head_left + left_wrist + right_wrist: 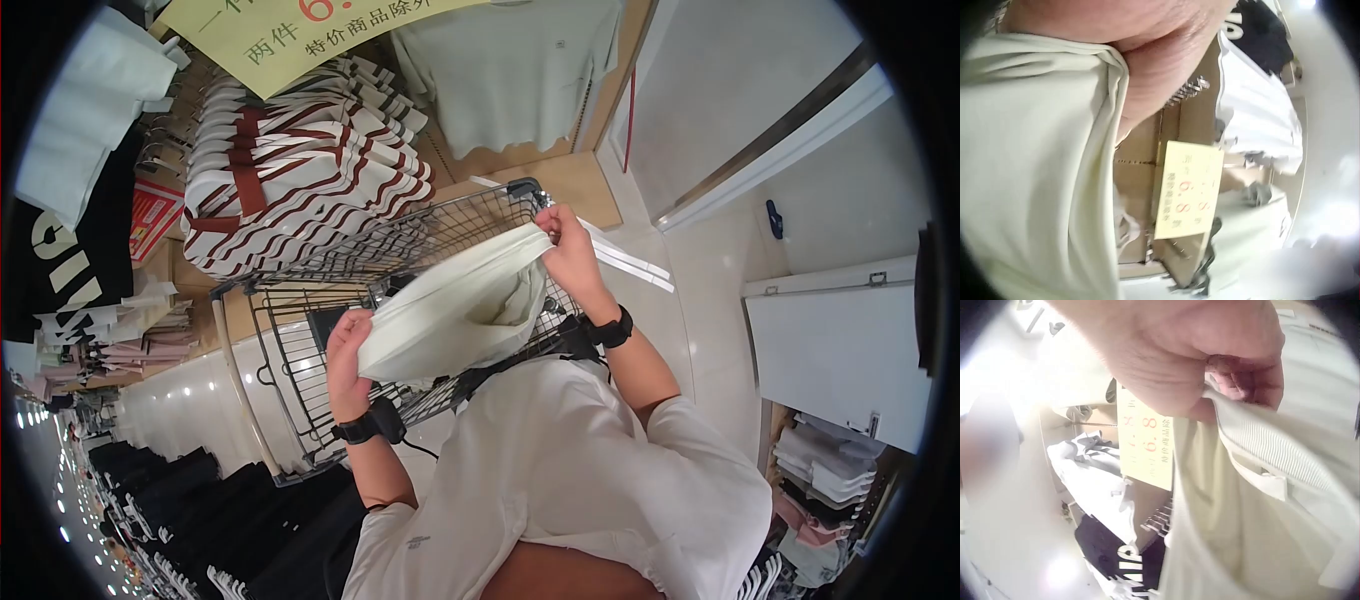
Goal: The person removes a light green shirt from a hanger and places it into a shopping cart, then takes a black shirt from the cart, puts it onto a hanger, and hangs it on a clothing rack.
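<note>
A pale green shirt (450, 300) is stretched between both hands, over the wire shopping cart (285, 350). At its left end the left hand (348, 360) pinches the cloth, thumb and fingers at the edge. The right hand (572, 258) holds the other end, higher and farther to the right. Close up in the right wrist view, thumb and curled fingers grip the cloth beside a ribbed band (1272, 447) and a small white label (1272, 485). Smooth cloth hangs in folds below the left hand in the left wrist view, where the fingertips are hidden.
Striped shirts (310, 170) hang on a rack beyond the cart. A yellow price sign (320, 35) hangs above them. Dark garments (240, 500) stand at lower left, a white cabinet (840, 350) at right. Tiled floor (690, 310) lies between cart and cabinet.
</note>
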{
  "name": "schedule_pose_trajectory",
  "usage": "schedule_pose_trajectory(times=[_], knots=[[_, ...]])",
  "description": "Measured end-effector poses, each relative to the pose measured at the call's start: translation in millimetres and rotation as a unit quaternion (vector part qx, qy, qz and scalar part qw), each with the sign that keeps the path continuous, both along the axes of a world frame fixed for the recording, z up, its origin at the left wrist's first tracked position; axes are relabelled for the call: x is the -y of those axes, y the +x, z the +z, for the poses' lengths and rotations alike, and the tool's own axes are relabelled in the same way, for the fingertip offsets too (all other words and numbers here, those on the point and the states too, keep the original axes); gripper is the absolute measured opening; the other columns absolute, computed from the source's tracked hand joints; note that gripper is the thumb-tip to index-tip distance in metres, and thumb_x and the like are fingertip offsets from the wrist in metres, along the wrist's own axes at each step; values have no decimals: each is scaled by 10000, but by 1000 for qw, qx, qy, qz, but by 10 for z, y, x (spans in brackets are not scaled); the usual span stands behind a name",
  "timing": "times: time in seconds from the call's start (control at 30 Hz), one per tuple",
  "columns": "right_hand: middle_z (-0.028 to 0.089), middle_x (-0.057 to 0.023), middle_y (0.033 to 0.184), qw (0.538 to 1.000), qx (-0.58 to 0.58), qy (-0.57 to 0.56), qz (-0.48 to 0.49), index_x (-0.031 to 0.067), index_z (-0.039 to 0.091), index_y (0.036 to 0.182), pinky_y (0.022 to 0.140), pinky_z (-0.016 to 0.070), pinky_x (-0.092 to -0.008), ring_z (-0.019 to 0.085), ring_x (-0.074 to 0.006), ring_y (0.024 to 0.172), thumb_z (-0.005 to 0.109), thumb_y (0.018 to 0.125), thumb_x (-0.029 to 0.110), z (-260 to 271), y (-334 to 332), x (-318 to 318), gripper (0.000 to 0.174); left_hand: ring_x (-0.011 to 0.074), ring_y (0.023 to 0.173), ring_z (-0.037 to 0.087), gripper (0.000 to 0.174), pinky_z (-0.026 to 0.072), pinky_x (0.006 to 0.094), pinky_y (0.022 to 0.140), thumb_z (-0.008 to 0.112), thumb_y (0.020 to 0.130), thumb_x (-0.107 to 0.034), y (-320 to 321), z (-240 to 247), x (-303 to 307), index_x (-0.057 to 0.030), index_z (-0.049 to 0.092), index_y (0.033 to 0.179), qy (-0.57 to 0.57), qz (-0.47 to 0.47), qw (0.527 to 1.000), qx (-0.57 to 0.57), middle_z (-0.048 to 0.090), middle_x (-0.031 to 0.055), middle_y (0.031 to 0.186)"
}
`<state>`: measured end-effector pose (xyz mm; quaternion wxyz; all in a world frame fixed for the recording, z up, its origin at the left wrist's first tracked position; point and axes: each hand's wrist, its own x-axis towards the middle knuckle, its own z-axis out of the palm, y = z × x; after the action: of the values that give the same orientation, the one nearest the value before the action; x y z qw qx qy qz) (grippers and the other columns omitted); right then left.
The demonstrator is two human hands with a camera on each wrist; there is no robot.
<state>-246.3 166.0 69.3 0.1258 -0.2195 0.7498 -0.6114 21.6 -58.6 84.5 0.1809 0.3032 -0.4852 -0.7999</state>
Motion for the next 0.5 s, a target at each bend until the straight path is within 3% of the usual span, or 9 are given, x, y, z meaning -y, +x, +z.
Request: schedule_pose_trajectory(times=[0.03,0.1,0.17,0.23,0.3,0.33,0.4,0.43,0.5], knots=[[630,-59,825,1000,0,0,-1,27,561,1026,711,475,-278,589,-133,786,578,818,-52,83,13,4,223,165,866,635,219,496,263,823,653,902,-138,17,-162,69,-6,589,1065,-3,18,998,68,662,97,989],[625,-31,820,985,136,-25,102,38,530,1124,695,477,-256,593,-101,777,565,828,-56,219,95,49,312,148,900,629,201,488,258,846,638,913,-98,-89,-257,-21,5,600,1082,-28,25,993,110,656,78,1006],[627,-19,836,982,130,0,134,39,525,1142,690,477,-250,592,-87,781,557,842,-54,268,164,109,317,197,1007,618,400,479,299,905,711,851,-111,-318,-229,-240,-3,564,1207,-183,18,969,166,639,102,1079],[629,-8,853,978,125,25,166,41,519,1161,685,477,-244,592,-73,784,549,855,-53,284,251,172,321,267,1108,586,623,452,338,968,763,765,-101,-466,-250,-394,-31,494,1323,-449,-83,886,79,613,126,1164],[624,3,871,958,172,-73,217,48,507,1175,678,470,-237,586,-68,775,533,876,-55,281,343,209,317,298,1150,558,758,433,354,988,774,703,-84,-727,61,-722,-49,427,1376,-604,-112,789,26,585,138,1214],[620,1,893,952,176,-32,250,54,499,1189,699,466,-230,581,-63,798,521,899,-52,292,352,204,310,298,1150,558,758,433,354,988,774,703,-84,-798,5,-829,-49,427,1376,-603,-111,790,26,585,138,1214],[617,-6,902,951,162,-55,256,52,504,1183,727,467,-231,582,-71,820,502,880,-79,310,382,205,330,266,1071,590,589,460,343,921,735,724,-46,-896,-181,-947,-26,517,1270,-436,-148,887,40,606,137,1154],[614,-13,911,951,149,-80,260,49,508,1176,754,468,-231,582,-78,842,483,861,-106,318,389,196,352,266,1071,590,589,460,343,921,735,724,-46,-903,-264,-919,-26,517,1270,-435,-147,887,38,606,137,1154],[619,-23,921,964,140,-81,213,41,518,1161,781,468,-236,586,-91,865,450,828,-134,357,305,133,383,235,965,607,402,477,347,820,714,736,-18,-987,-187,-880,-10,596,1120,-340,-174,917,110,626,137,1064]])
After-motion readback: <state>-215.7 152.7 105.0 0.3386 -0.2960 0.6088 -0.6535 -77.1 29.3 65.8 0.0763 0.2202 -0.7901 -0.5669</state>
